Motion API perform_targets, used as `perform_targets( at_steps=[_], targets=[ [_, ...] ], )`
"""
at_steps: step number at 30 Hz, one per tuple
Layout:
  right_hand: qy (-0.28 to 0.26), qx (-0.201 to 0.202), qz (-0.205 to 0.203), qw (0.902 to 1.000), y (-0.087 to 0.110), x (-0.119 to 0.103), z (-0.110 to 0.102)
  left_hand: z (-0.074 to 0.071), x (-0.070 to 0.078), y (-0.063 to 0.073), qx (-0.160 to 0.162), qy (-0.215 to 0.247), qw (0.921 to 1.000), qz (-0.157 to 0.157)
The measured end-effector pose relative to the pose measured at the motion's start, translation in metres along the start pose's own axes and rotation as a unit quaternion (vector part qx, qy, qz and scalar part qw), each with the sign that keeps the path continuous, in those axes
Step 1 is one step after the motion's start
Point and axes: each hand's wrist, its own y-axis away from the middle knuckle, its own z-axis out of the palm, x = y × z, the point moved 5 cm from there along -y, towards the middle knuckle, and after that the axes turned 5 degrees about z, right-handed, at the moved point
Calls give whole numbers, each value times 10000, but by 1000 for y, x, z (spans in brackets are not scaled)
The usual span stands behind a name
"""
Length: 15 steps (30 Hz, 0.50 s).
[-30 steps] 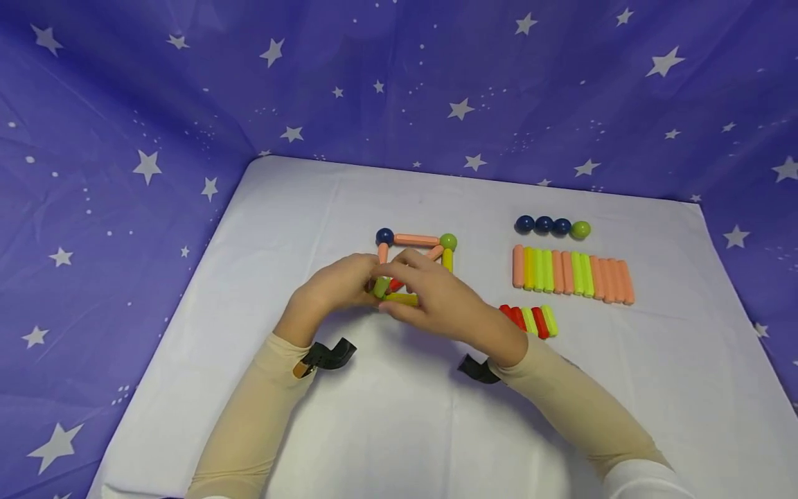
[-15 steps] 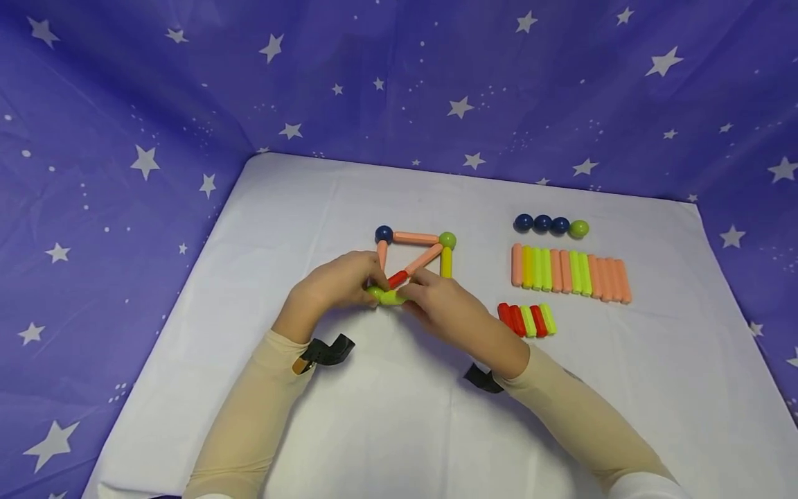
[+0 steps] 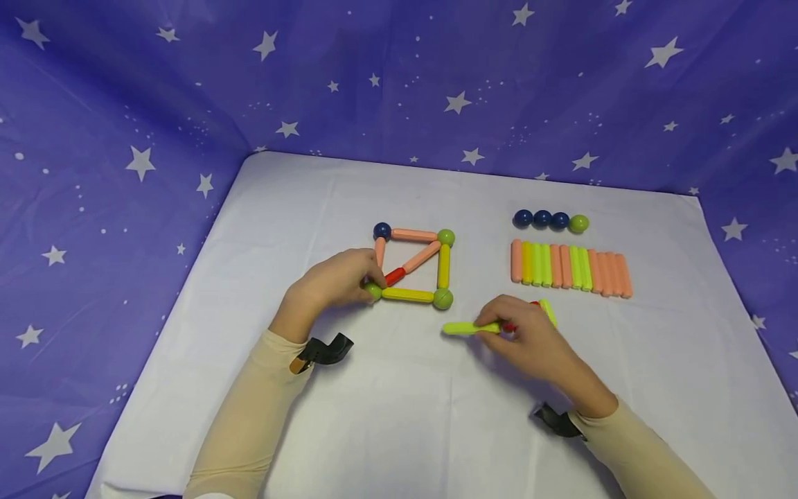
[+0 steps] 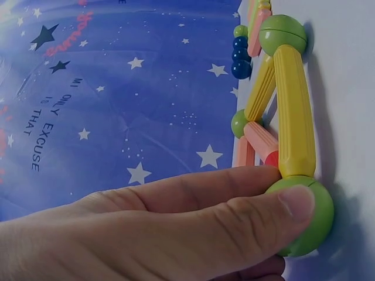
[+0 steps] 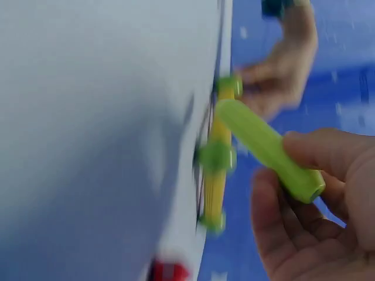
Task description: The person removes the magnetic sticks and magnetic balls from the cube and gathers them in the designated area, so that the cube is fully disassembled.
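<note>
My left hand [image 3: 339, 278] pinches a green ball [image 4: 313, 225] at the near left corner of a square made of sticks and balls. A yellow stick [image 3: 408, 296] joins that ball to another green ball [image 3: 443, 299] at the near right corner. A second yellow stick [image 3: 444, 267] forms the right side. Salmon sticks make the far and left sides, and a blue ball [image 3: 382, 231] marks the far left corner. Across the square runs a diagonal of a red stick [image 3: 395, 276] and a salmon stick [image 3: 421, 257]. My right hand [image 3: 526, 339] pinches a lime stick [image 5: 263, 146], right of the square.
A row of several salmon, yellow and lime sticks [image 3: 564, 269] lies at the right. Behind it are three blue balls and one green ball [image 3: 579, 223]. Shorter red and lime sticks [image 3: 548, 313] are partly hidden by my right hand. White cloth [image 3: 399, 416] covers the table.
My right hand has drawn away from the near left corner, moving right with the lime stick that was at the green ball. The left hand stays at that corner.
</note>
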Motion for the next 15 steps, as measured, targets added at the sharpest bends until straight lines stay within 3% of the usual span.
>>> perform_targets(
  at_steps=[3, 6, 8, 10, 13, 15],
  targets=[
    [-109, 931, 401, 9948, 13, 22, -37, -1, 0, 1, 20, -25, 10000, -10],
    [-19, 2027, 1257, 9711, 25, 52, -77, -1, -1, 1, 40, -55, 10000, -59],
    [147, 2673, 2034, 9418, 34, 77, -104, -1, -1, 2, 52, -56, 9999, -77],
    [368, 3153, 2830, 9051, 45, 105, -128, -1, 0, 2, 55, -33, 9999, -77],
    [621, 3441, 3896, 8520, 64, 145, -157, 1, 1, 1, 54, -20, 10000, -73],
    [702, 3382, 4479, 8247, 76, 169, -170, 2, 4, -1, 29, -61, 10000, -63]
  ],
)
